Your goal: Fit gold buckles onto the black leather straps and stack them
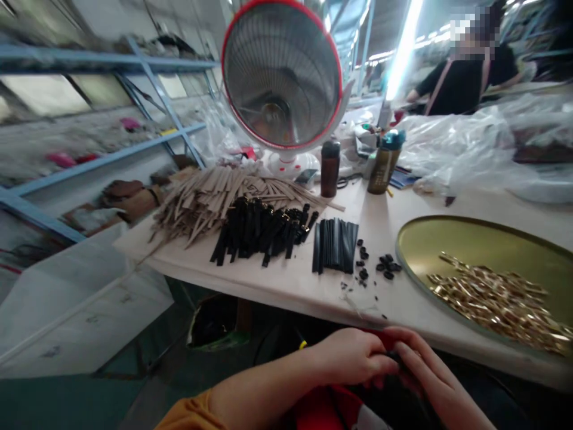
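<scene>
Below the table's front edge my left hand (353,357) and my right hand (423,365) meet over my lap, fingers curled together around a small dark piece (394,358) that I cannot make out. Above them on the pale table (277,280) lie a neat row of black strips (335,245), a bigger heap of black strips with metal ends (259,230), and a few small black loops (380,266). A round gold tray (430,239) at the right holds several gold metal clips (492,295).
A pile of tan strips (210,197) lies at the table's back left. A red-rimmed dish heater (282,74) stands behind, with a brown bottle (330,168) and a green bottle (385,161). Plastic bags (470,143) fill the right. A person in black (461,80) sits beyond. Blue shelving (102,60) lines the left.
</scene>
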{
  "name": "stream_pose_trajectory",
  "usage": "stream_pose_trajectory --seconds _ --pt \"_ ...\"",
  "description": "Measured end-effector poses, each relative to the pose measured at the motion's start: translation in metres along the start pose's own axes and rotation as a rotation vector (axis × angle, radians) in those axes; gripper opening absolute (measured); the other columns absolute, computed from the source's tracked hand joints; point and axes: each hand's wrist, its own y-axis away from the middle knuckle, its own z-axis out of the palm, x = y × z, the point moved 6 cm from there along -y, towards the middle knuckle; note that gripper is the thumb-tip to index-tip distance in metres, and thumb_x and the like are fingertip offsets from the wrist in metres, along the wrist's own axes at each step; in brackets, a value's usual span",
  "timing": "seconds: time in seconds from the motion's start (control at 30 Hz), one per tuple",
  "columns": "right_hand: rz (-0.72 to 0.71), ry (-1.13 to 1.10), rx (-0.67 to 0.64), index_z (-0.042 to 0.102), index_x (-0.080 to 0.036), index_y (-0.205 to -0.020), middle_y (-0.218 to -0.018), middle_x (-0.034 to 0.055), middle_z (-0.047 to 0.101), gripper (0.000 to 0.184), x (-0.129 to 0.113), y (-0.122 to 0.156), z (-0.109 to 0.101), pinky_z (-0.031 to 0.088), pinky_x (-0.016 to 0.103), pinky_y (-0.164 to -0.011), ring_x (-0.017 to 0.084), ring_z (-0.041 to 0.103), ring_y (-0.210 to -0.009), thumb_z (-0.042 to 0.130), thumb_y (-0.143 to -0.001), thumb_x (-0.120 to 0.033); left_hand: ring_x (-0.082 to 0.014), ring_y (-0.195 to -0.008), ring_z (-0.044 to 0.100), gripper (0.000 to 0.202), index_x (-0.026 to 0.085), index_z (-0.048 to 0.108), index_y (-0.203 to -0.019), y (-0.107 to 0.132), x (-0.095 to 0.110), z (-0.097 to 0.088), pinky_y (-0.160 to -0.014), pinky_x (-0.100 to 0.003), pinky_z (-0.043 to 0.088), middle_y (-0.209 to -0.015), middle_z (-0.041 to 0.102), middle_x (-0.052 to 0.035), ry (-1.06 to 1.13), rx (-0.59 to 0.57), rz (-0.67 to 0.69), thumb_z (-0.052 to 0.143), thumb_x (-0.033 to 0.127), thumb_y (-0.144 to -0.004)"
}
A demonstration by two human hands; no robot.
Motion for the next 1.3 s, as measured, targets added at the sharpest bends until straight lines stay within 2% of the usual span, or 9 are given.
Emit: stream_pose_trajectory --seconds 0.13,0.3,0.43,0.57,0.67,0.8,0.97,1.17,1.3 --pt "-0.004 -0.18 0.03 0.044 -0.021 -0.12 -0.057 0.0012 0.059 0.05 0.003 -0.043 -0.001 0.036 0.026 -0.034 0.013 0.044 -0.034 0.035 -0.083 -0.054 -0.0141 -0.066 0.059 0.031 0.025 0.063 -0.081 -0.001 -0.011 -0.071 -0.054 -0.022 0.042 -0.074 0.066 -0.003 -0.392 0.367 0.04 0.04 0.046 -0.084" --pt "-0.245 0.179 0.222 0.054 -0.019 -0.108 -0.063 0.0022 0.06 0.046 -0.013 -0.094 -0.038 0.045 0.027 -0.047 0.015 0.051 -0.048 0.049 -0.076 -0.053 -0.018 -0.097 0.055 0.034 0.017 0.054 -0.113 0.005 -0.044 -0.2 -0.08 -0.025 0.041 -0.109 0.06 -0.0091 -0.815 0.909 -0.336 0.032 0.027 -0.089" --pt "-0.278 0.336 0.343 0.059 -0.02 -0.094 -0.061 0.0013 0.058 0.034 -0.007 -0.109 -0.059 0.047 0.027 -0.055 0.017 0.057 -0.058 0.048 -0.078 -0.047 -0.0232 -0.103 0.05 0.031 0.016 0.054 -0.112 -0.01 -0.069 -0.248 -0.084 -0.033 0.04 -0.115 0.054 -0.0122 -0.902 0.915 -0.406 0.043 0.017 -0.083" --pt "-0.288 0.295 0.384 0.059 -0.019 -0.09 -0.06 0.0007 0.057 0.028 -0.006 -0.109 -0.062 0.047 0.026 -0.053 0.016 0.056 -0.056 0.049 -0.08 -0.043 -0.0259 -0.106 0.046 0.027 0.02 0.059 -0.103 -0.023 -0.066 -0.247 -0.087 -0.039 0.037 -0.117 0.053 -0.01 -0.981 0.899 -0.386 0.039 0.019 -0.085" --pt "-0.281 0.282 0.371 0.059 -0.019 -0.089 -0.062 0.0005 0.057 0.026 -0.007 -0.108 -0.061 0.046 0.025 -0.054 0.016 0.055 -0.057 0.048 -0.08 -0.042 -0.0254 -0.111 0.042 0.027 0.024 0.055 -0.106 -0.041 -0.046 -0.226 -0.09 -0.039 0.035 -0.121 0.048 -0.0063 -1.03 0.863 -0.289 0.037 0.025 -0.088" --pt "-0.278 0.294 0.379 0.058 -0.02 -0.089 -0.063 0.0002 0.055 0.025 -0.003 -0.108 -0.064 0.045 0.025 -0.056 0.016 0.055 -0.059 0.048 -0.081 -0.041 -0.0207 -0.093 0.054 0.023 0.02 0.057 -0.092 -0.084 -0.031 -0.196 -0.081 -0.034 0.041 -0.097 0.057 -0.007 -0.998 0.692 -0.191 0.039 0.033 -0.087" --pt "-0.298 0.3 0.379 0.058 -0.019 -0.088 -0.064 0.0008 0.056 0.025 -0.002 -0.108 -0.064 0.046 0.027 -0.056 0.016 0.056 -0.06 0.048 -0.081 -0.042 -0.0243 -0.092 0.058 0.037 0.011 0.053 -0.101 -0.114 -0.042 -0.197 -0.074 -0.031 0.045 -0.1 0.059 -0.0138 -0.788 0.706 -0.396 0.053 0.039 -0.077" --pt "-0.355 0.303 0.394 0.058 -0.019 -0.086 -0.065 0.0014 0.057 0.025 -0.008 -0.107 -0.06 0.046 0.029 -0.059 0.017 0.055 -0.061 0.048 -0.081 -0.042 -0.0215 -0.084 0.062 0.021 0.01 0.059 -0.092 -0.104 -0.034 -0.206 -0.071 -0.028 0.045 -0.089 0.064 -0.0146 -0.74 0.739 -0.435 0.044 0.019 -0.08" --pt "-0.364 0.207 0.376 0.056 -0.018 -0.087 -0.065 0.0002 0.054 0.028 -0.014 -0.107 -0.059 0.044 0.029 -0.059 0.015 0.052 -0.061 0.05 -0.079 -0.044 -0.0177 -0.093 0.058 0.033 0.012 0.05 -0.113 -0.075 -0.008 -0.182 -0.08 -0.025 0.043 -0.104 0.061 -0.0116 -0.717 0.774 -0.285 0.031 0.02 -0.087"
